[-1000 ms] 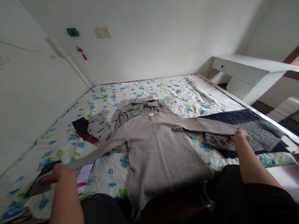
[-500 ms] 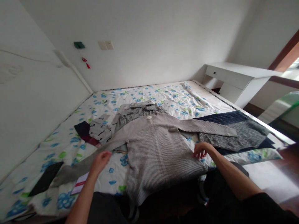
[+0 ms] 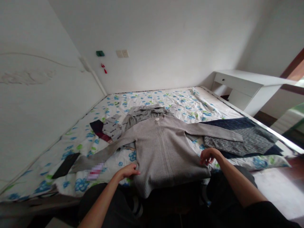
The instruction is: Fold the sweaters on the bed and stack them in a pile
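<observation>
A ribbed grey sweater [image 3: 163, 148] lies spread on the bed, its collar away from me and its hem hanging over the near edge. One sleeve stretches out to each side. My left hand [image 3: 129, 171] is at the sweater's lower left edge, its fingertips reaching the knit and thumb and fingers slightly apart. At the lower right edge, the curled fingers of my right hand [image 3: 208, 156] close on the fabric; part of that grip is hidden.
Crumpled grey clothes [image 3: 149, 111] with printed letters lie behind the sweater. A dark piece of clothing [image 3: 96, 126] is at left, with a black flat item [image 3: 66, 165] nearer me. Speckled grey and navy clothes [image 3: 239, 136] lie right. A white desk [image 3: 237, 84] stands beyond the floral sheet [image 3: 180, 98].
My left hand has moved right, from over the left sleeve to the sweater's lower left edge. My right hand stays at the right edge. The view has shifted a little left.
</observation>
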{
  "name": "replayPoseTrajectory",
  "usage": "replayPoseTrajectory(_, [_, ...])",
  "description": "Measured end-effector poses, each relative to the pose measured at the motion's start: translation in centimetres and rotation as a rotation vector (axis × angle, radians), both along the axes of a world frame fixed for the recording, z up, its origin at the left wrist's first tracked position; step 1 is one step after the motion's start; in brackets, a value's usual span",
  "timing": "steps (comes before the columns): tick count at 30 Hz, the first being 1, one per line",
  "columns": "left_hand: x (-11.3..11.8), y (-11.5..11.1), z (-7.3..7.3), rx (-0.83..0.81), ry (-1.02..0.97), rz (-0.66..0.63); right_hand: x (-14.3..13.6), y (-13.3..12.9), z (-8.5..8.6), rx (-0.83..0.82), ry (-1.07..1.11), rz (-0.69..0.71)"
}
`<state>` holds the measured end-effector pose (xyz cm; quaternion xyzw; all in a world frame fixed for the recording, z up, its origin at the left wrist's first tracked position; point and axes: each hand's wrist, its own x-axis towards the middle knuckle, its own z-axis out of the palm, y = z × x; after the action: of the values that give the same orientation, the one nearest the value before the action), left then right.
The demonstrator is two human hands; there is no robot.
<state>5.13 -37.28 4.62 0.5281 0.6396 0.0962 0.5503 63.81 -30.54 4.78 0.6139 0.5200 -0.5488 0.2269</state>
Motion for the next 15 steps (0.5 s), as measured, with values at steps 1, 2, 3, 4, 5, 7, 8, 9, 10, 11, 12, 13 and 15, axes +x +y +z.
replayPoseTrajectory(1, [-0.3, -0.4, 0.5, -0.034, -0.038, -0.001, 0.5, -0.3, 0.2, -0.035, -0.003, -0.015])
replayPoseTrajectory(2, [-0.7, -0.8, 1.0, -0.079, -0.080, -0.010, 1.1, -0.7, 0.4, -0.060, 0.003, -0.024])
replayPoseTrajectory(3, [-1.1, -1.2, 1.4, -0.129, -0.117, -0.022, 1.6, -1.0, 0.6, -0.070, 0.022, -0.024])
replayPoseTrajectory(4, [-1.4, -1.6, 1.8, -0.179, -0.135, -0.035, 2.1, -1.4, 0.7, -0.081, 0.041, -0.017])
replayPoseTrajectory(5, [-1.7, -1.9, 2.2, -0.228, -0.128, -0.052, 2.4, -1.7, 0.7, -0.093, 0.054, -0.008])
replayPoseTrajectory(7, [-2.2, -2.2, 2.5, -0.326, -0.073, -0.080, 2.7, -2.0, 0.5, -0.126, 0.059, 0.011])
replayPoseTrajectory(8, [-2.4, -2.3, 2.4, -0.362, -0.044, -0.081, 2.6, -2.1, 0.3, -0.145, 0.050, 0.019])
replayPoseTrajectory(9, [-2.5, -2.2, 2.3, -0.378, -0.024, -0.068, 2.5, -2.1, 0.0, -0.156, 0.039, 0.022])
replayPoseTrajectory(10, [-2.6, -2.0, 2.1, -0.370, -0.018, -0.038, 2.4, -1.9, -0.2, -0.145, 0.032, 0.017])
replayPoseTrajectory(11, [-2.6, -1.8, 1.8, -0.334, -0.021, 0.014, 2.2, -1.7, -0.5, -0.103, 0.030, 0.002])
replayPoseTrajectory(12, [-2.6, -1.4, 1.5, -0.281, -0.028, 0.085, 2.0, -1.3, -0.7, -0.026, 0.033, -0.023])
replayPoseTrajectory(13, [-2.5, -1.0, 1.1, -0.224, -0.034, 0.160, 1.7, -1.0, -1.0, 0.079, 0.036, -0.054])
replayPoseTrajectory(15, [-2.0, 0.0, 0.4, -0.128, -0.023, 0.275, 1.0, -0.2, -1.5, 0.307, 0.027, -0.107])
